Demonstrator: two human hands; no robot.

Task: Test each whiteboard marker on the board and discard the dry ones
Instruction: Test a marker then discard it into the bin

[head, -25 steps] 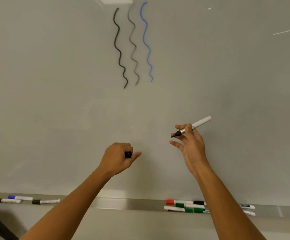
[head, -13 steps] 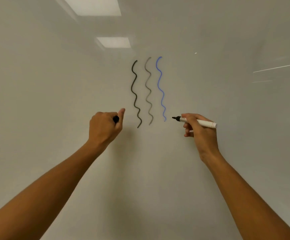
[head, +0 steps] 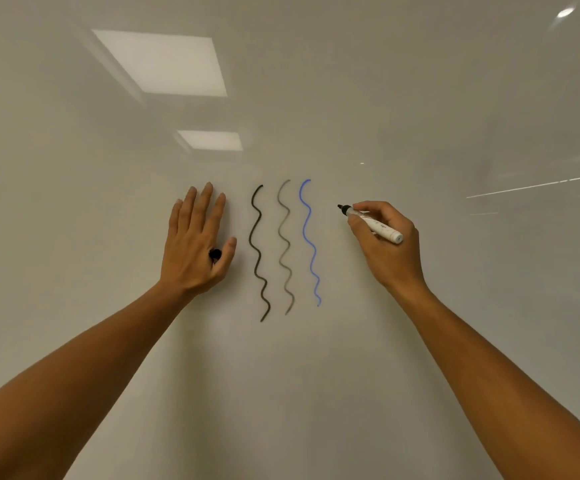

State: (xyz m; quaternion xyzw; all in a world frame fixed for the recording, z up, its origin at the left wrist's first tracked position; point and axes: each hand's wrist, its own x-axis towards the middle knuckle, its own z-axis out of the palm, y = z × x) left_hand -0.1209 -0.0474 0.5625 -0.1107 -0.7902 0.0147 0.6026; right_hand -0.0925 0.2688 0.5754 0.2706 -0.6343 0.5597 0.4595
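Note:
My right hand (head: 387,251) grips an uncapped white marker (head: 375,225) with a black tip. The tip points left and sits at the whiteboard (head: 316,393), just right of the top of a blue wavy line (head: 309,244). Left of that line run a faint grey wavy line (head: 285,247) and a dark black wavy line (head: 257,251). My left hand (head: 193,244) lies flat against the board left of the black line, fingers straight and pointing up. Its thumb pinches the black marker cap (head: 215,254) against the hand.
The board fills the whole view and reflects two ceiling light panels (head: 163,64) above the hands. A thin pale streak (head: 538,185) crosses the board at the far right. The tray with the other markers is out of view.
The view has lifted off the marker tray. Both hands rose to the lines; my left hand opened flat on the board, and my right hand brought the tip beside the blue line.

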